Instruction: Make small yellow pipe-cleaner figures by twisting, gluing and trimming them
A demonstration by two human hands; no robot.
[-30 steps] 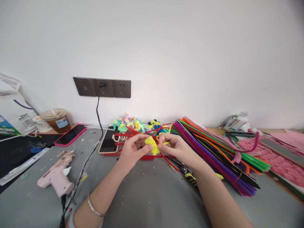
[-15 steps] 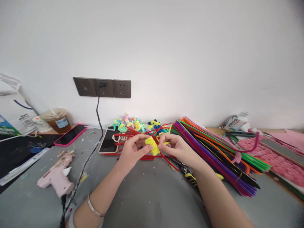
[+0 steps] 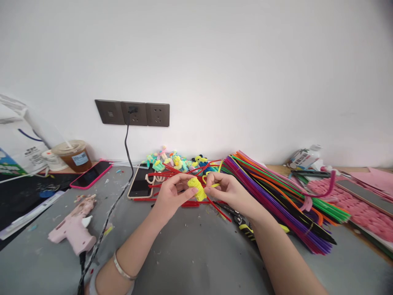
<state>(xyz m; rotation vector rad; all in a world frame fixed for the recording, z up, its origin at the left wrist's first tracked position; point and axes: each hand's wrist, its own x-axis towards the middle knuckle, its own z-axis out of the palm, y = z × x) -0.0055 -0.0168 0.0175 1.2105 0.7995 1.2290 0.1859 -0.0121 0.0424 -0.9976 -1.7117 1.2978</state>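
Between the thumb and fingers of my left hand is a yellow coiled pipe cleaner piece, a small ribbed bundle held above the table. My right hand pinches a thin yellow pipe cleaner close beside it; a loop of the strand shows near the fingertips. Whether the strand joins the coiled piece cannot be made out. Red pipe cleaners lie behind and below both hands. Partly covered by my right forearm are pliers with black and yellow handles.
A large bundle of coloured pipe cleaners lies to the right. Small pipe cleaner figures sit by the wall. At left are a pink glue gun, its black cord, a phone and a drink cup. Another phone lies behind my left hand.
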